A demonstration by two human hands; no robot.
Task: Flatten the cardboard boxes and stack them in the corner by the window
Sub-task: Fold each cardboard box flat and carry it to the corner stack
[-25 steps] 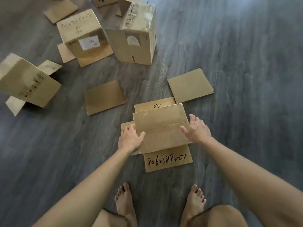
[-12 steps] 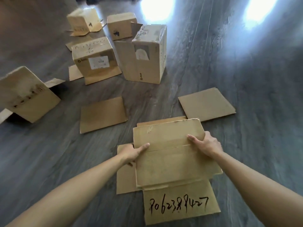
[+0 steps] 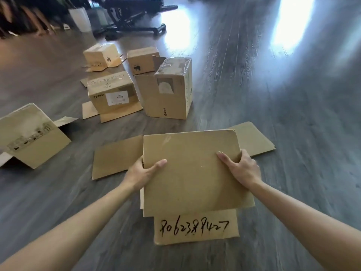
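Observation:
A flattened cardboard box [image 3: 193, 173] is held in front of me above the grey wood floor, a flap with black handwritten digits [image 3: 195, 228] hanging at its near edge. My left hand [image 3: 143, 173] grips its left edge, thumb on top. My right hand [image 3: 241, 168] grips its right edge the same way. Two flat cardboard pieces lie on the floor behind it, one to the left [image 3: 117, 156] and one to the right [image 3: 254, 139]. Several unflattened boxes stand further back: a tall one [image 3: 170, 94], a labelled one [image 3: 112, 93], two small ones [image 3: 101, 54] [image 3: 143, 59] and a tipped one [image 3: 31, 135] at the left.
Black equipment with legs [image 3: 136, 18] and a white bin [image 3: 81, 18] stand at the far end of the room. Bright window light reflects on the floor [image 3: 283, 24] at the upper right. Bare floor stretches along the right side.
Both hands have lifted the flattened box off the floor and it now fills more of the view. The view has tilted up, showing the far end of the room.

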